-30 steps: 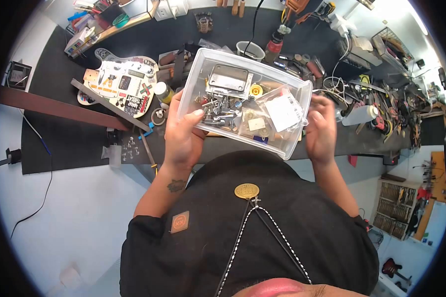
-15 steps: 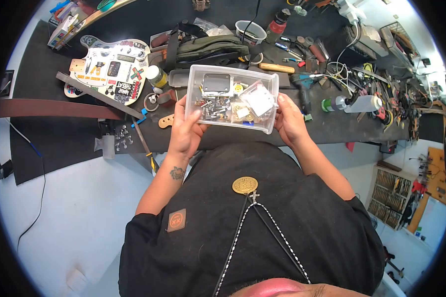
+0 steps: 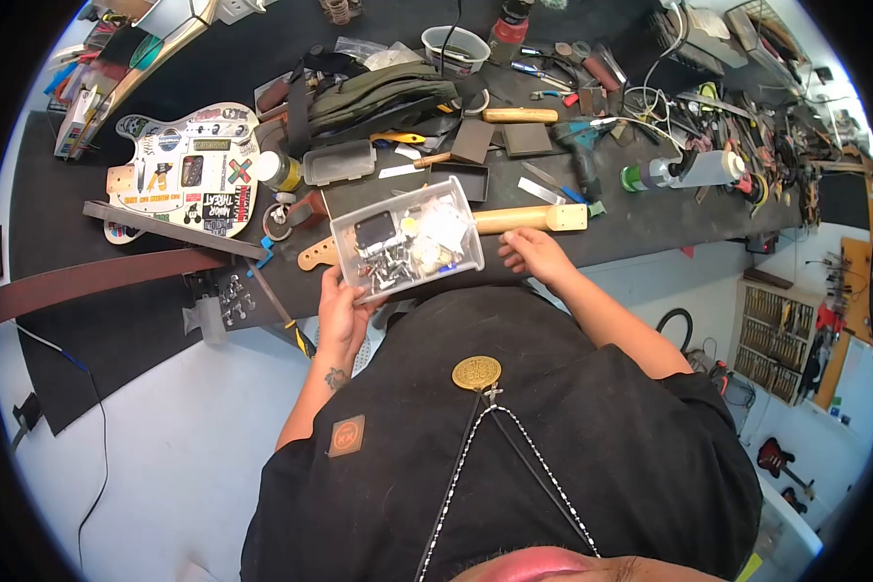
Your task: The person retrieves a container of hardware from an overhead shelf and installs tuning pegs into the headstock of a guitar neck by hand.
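The left hand (image 3: 340, 308) pinches the near left corner of one clear plastic box (image 3: 469, 225) between its fingers, over the middle of one guitar neck (image 3: 529, 219); inside are one dark rectangular plate (image 3: 376, 229) and metal parts (image 3: 390, 266) too crowded to count. The right hand (image 3: 534, 255), its fingers loosely curled and parted, is just beside the box's right side. On the tabletop (image 3: 650, 215) lie one sticker-covered guitar body (image 3: 171, 173), two dark blocks (image 3: 527, 141) and one drill (image 3: 581, 145).

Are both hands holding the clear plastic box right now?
No, only the left hand grips the box, at its near left corner, while the right hand is apart from it, just off its right side.
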Available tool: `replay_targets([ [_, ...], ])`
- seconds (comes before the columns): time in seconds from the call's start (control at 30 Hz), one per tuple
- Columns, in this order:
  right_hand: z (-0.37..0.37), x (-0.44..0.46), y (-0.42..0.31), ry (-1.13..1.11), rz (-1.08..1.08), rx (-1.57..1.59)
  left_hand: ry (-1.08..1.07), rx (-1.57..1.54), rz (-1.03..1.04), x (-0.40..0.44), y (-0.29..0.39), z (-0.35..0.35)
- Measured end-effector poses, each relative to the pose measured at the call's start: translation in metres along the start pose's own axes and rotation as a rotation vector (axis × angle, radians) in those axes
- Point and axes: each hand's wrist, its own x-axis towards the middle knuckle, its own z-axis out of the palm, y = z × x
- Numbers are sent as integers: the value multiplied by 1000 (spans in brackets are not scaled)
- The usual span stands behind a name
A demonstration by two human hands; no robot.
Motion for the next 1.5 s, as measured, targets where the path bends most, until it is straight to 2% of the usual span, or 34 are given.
replay_targets([
  [0.23,-2,1,50,-33,88,-148,50,-36,81,95,2,29],
  [0.4,-3,-4,52,1,143,-158,78,5,49,159,-5,51],
  [0.63,-9,21,99,-133,68,-405,-10,198,56,189,-22,54],
  [0.67,-10,32,120,-152,-97,-471,-15,236,61,185,-15,54],
  [0.7,-10,33,113,-155,-101,-617,-14,272,70,182,-11,52],
  [0.77,-9,41,103,-151,-110,-815,71,381,185,176,-16,43],
  [0.8,-9,42,85,-224,-61,-909,119,436,244,172,-20,38],
  [0.87,-7,51,64,-440,-3,-1013,264,679,426,149,-24,40],
  [0.93,-2,56,72,-759,-104,-1222,372,947,596,125,-33,46],
  [1.03,18,71,123,-838,-147,-1133,316,1397,1019,102,-66,54],
  [1.07,26,79,138,-890,-157,-1096,205,1431,1049,97,-82,52],
  [1.1,40,106,220,-761,-226,-970,96,1463,1086,97,-95,48],
  [1.17,63,141,245,-722,22,-1088,-141,1494,1056,107,-129,28],
  [1.27,80,195,291,-535,47,-1134,-180,1676,964,108,-144,23],
  [1.3,82,213,298,-483,48,-1147,-120,1668,1000,109,-147,23],
  [1.5,60,288,319,-268,73,-1188,-106,1672,953,109,-147,20],
])
